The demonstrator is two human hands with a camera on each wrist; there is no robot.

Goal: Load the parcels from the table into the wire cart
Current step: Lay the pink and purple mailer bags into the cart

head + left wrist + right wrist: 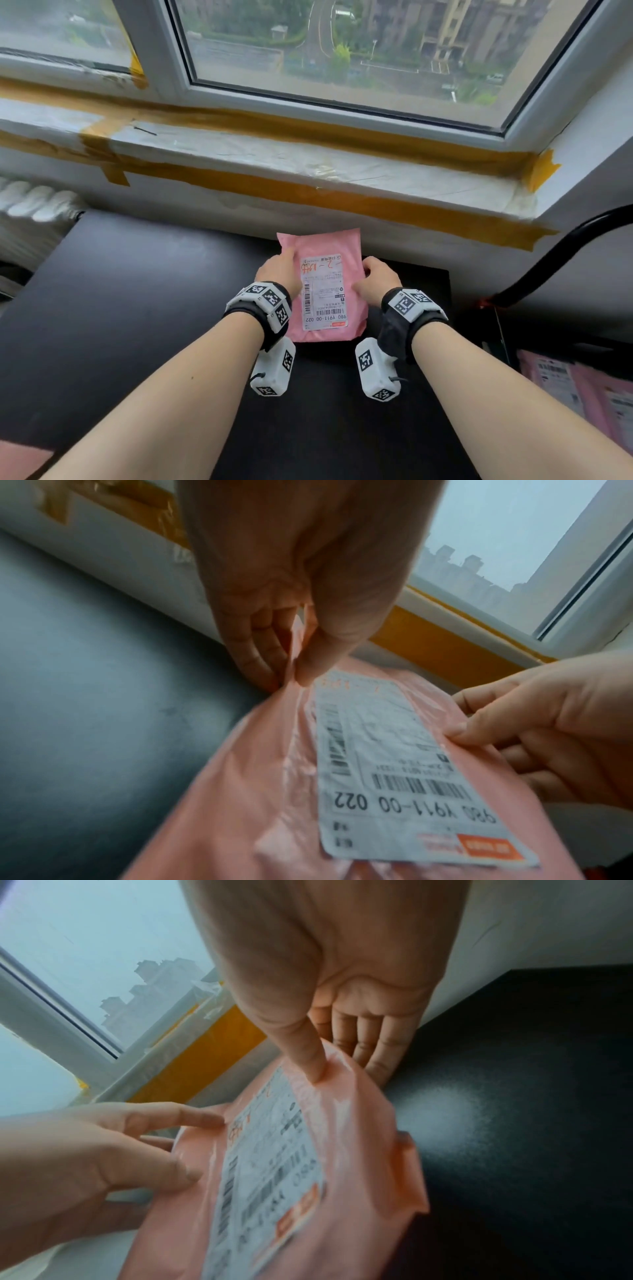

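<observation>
A pink plastic parcel [325, 284] with a white shipping label is held above the black table [137, 308], near the wall under the window. My left hand [279, 270] pinches its left edge between thumb and fingers [291, 669]. My right hand [375, 279] grips its right edge, thumb on top [313, 1058] and fingers underneath. The parcel [267, 777] fills the lower part of the left wrist view and the parcel [359, 1150] sits in the middle of the right wrist view. At the right edge stands the cart, with its black handle [561, 253].
Several more pink parcels [582, 387] lie in the cart at the lower right. A white windowsill [274, 150] edged with yellow tape runs behind the table. A white radiator [30, 202] stands at the left.
</observation>
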